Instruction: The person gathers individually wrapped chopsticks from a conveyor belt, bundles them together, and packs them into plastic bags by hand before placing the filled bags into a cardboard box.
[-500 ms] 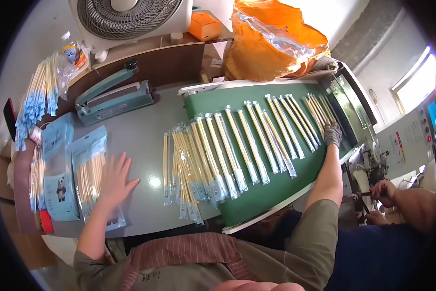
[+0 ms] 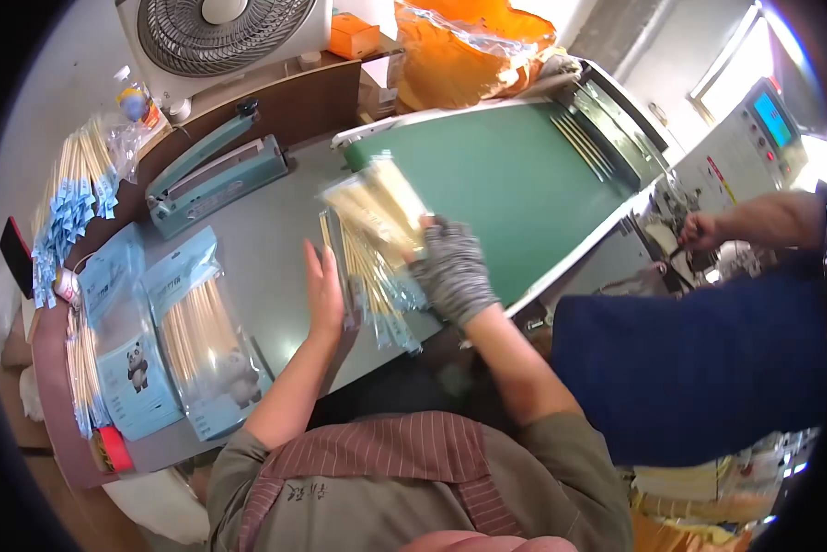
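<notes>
My right hand [image 2: 455, 267], in a grey glove, is closed on a gathered bunch of wrapped chopsticks [image 2: 377, 207] at the left end of the green belt [image 2: 515, 175]. Upright beside the bunch, on its left, stands my bare left hand [image 2: 323, 293], fingers extended and holding nothing. More wrapped chopsticks with blue ends [image 2: 377, 304] lie between the hands. A few wrapped packs [image 2: 581, 147] rest at the belt's far right end.
A filled panda bag [image 2: 202, 336] and flat blue bags [image 2: 133, 359] lie left, behind them a teal sealer [image 2: 216, 184]. A fan [image 2: 225, 41] and orange sack [image 2: 469, 55] stand at the back. A co-worker's hand [image 2: 699, 232] is at the right machine.
My right hand has swept left along the belt, and the spread-out packs are now bunched at its left end. My left hand has moved right, off the filled bag. The view has shifted.
</notes>
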Tool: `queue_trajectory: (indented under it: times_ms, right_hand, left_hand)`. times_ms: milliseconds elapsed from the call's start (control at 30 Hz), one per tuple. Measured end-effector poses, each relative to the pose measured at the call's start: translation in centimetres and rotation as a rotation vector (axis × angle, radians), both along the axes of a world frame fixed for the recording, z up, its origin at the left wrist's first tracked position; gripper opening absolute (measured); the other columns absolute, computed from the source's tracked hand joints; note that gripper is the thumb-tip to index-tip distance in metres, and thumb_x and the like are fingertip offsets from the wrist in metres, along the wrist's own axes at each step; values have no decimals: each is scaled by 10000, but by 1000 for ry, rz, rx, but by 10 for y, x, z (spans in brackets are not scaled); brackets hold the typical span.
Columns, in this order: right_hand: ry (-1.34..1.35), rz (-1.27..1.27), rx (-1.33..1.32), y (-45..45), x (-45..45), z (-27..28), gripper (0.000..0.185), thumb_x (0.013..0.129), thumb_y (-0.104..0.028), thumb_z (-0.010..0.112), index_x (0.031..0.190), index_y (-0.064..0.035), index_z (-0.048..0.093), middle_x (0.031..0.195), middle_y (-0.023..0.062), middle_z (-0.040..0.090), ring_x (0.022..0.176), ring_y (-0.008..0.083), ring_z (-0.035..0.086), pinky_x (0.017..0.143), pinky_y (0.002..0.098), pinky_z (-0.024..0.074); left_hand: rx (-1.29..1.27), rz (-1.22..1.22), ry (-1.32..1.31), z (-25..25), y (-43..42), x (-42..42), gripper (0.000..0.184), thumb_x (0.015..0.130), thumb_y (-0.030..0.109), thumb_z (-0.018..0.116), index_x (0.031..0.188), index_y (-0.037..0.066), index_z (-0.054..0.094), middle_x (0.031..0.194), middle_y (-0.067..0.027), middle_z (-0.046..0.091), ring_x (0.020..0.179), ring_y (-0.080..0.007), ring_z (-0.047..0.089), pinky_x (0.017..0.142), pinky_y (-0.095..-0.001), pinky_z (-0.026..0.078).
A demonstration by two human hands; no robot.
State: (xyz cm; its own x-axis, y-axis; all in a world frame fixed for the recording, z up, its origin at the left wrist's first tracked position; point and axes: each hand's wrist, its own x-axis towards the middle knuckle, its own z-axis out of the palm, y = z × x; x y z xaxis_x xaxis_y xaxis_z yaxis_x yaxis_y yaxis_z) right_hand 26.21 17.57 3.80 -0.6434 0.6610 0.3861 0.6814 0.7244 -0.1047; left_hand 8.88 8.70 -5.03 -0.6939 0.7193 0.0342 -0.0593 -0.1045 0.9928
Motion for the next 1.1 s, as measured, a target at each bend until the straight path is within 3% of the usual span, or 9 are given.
queue_trajectory:
  times_ms: [133, 200, 333, 533, 667, 733, 833, 933, 1100]
  right_hand:
    - [-154, -30, 6, -50, -67, -40, 631, 907, -366, 547, 1365, 37, 386, 1410, 245, 406, 1307, 402, 377, 1083, 429, 331]
    - [56, -120, -450, -25, -71, -56, 685, 933, -416, 486, 1414, 44, 325, 1439, 274, 355, 1343, 392, 346, 1118, 412, 289]
    - [-72, -268, -231, -27, -88, -73, 711, 906, -456, 511, 1423, 1, 340, 1410, 275, 402, 1287, 397, 424, 1079, 415, 345]
    - [99, -381, -588, 6, -85, -85, 708, 944, -545, 374, 1428, -29, 349, 1368, 276, 451, 1264, 409, 446, 1054, 432, 369]
    - [358, -98, -540, -1, -117, -125, 661, 965, -516, 329, 1405, -28, 399, 1386, 269, 437, 1290, 410, 414, 1079, 414, 335]
    - [224, 173, -541, -15, -149, -111, 581, 980, -408, 404, 1401, -8, 398, 1406, 224, 451, 1331, 341, 399, 1094, 376, 313]
    - [951, 83, -1398, -35, -149, -76, 476, 985, -329, 505, 1372, -53, 482, 1333, 95, 542, 1229, 184, 485, 1040, 305, 355]
    - [572, 172, -1072, -14, -121, -105, 508, 971, -336, 549, 1368, -27, 476, 1322, 71, 539, 1211, 155, 474, 1047, 298, 353]
    - [675, 186, -1118, -27, -101, -52, 520, 957, -271, 587, 1417, -77, 440, 1392, 35, 478, 1216, 135, 457, 1059, 256, 308]
  left_hand:
    - [57, 75, 214, -30, -10, -29, 724, 951, 238, 547, 1485, -33, 141, 1560, -222, 125, 1451, -320, 139, 1173, -381, 118]
    - [10, 170, 502, -55, -6, -45, 766, 883, 139, 614, 1482, -18, 163, 1544, -241, 156, 1439, -364, 155, 1175, -405, 130]
    - [-29, 222, 599, -51, 1, -41, 760, 886, 239, 633, 1461, -28, 214, 1522, -260, 199, 1417, -414, 181, 1165, -451, 158]
    - [-229, 315, 664, -21, -14, -53, 683, 920, 379, 558, 1446, 27, 301, 1540, -199, 197, 1376, -469, 211, 1118, -530, 207]
    - [-265, 287, 655, -21, -14, -55, 686, 919, 390, 554, 1447, 30, 305, 1540, -194, 202, 1374, -470, 216, 1115, -526, 214]
    - [-297, 270, 708, -32, -5, -59, 704, 905, 401, 567, 1446, 32, 309, 1542, -196, 194, 1375, -467, 217, 1111, -525, 220]
    - [-226, 338, 707, -27, -10, -66, 720, 880, 443, 578, 1440, 55, 345, 1541, -194, 202, 1358, -500, 225, 1096, -554, 233]
    - [-205, 297, 862, -24, -13, -64, 784, 819, 500, 636, 1425, 73, 381, 1527, -198, 236, 1348, -514, 234, 1106, -569, 218]
    - [-134, 279, 966, -36, -6, -74, 854, 776, 485, 692, 1403, -2, 380, 1496, -274, 249, 1367, -459, 244, 1134, -527, 182]
